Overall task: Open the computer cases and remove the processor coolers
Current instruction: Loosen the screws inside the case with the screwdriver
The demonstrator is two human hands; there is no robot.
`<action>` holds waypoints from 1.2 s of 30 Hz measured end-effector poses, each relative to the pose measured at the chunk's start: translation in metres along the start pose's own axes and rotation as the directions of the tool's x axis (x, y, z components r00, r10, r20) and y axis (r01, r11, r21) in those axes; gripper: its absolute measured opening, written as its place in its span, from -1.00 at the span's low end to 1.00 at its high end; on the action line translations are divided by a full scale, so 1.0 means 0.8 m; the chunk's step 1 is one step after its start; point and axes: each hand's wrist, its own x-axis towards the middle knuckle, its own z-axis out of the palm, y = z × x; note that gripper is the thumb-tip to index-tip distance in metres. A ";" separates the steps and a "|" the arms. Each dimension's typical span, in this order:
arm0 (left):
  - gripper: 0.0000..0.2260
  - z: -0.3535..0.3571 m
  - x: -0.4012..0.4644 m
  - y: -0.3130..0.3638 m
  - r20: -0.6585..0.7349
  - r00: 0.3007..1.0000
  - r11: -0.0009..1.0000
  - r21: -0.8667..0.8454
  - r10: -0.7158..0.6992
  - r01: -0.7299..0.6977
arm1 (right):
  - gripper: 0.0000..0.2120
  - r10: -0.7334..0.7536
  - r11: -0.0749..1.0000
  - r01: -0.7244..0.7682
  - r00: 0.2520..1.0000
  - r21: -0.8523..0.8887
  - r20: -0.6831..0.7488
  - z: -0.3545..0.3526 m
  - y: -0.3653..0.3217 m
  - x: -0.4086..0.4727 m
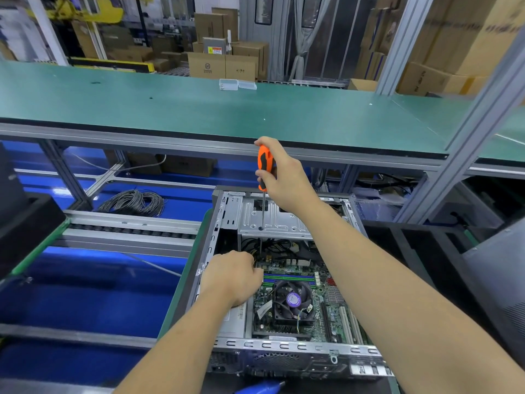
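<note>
Inside the open case, a screwdriver goes down toward the board while the cooler still sits in place.

The right hand grips the orange-and-black handle, shaft upright, passing the drive cage; its tip is hidden behind the left hand, which curls in by the cooler's far-left corner, though I cannot tell whether it holds anything. Likely a cooler screw is being loosened: keep the shaft square to the screw, press down firmly, turn slowly, and steady the tip clear of the memory slots and cables. The case lies on a green-edged bench beside rollers; above runs a green shelf with a clear box, cartons beyond, a cable coil below.
</note>
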 end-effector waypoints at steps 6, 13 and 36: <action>-0.73 -0.001 0.000 0.001 -0.005 1.000 1.000 0.008 0.014 -0.014 | -0.47 0.011 1.000 -0.010 1.000 0.027 -0.006 0.000 -0.001 0.000; -0.73 -0.002 -0.001 0.001 -0.002 1.000 1.000 -0.003 0.011 -0.012 | -0.48 0.017 1.000 -0.017 1.000 0.010 -0.002 0.001 -0.003 0.003; -0.74 -0.003 -0.001 0.003 -0.005 1.000 1.000 -0.001 0.001 -0.001 | -0.47 0.054 0.998 -0.055 0.999 0.025 0.003 -0.002 -0.005 0.002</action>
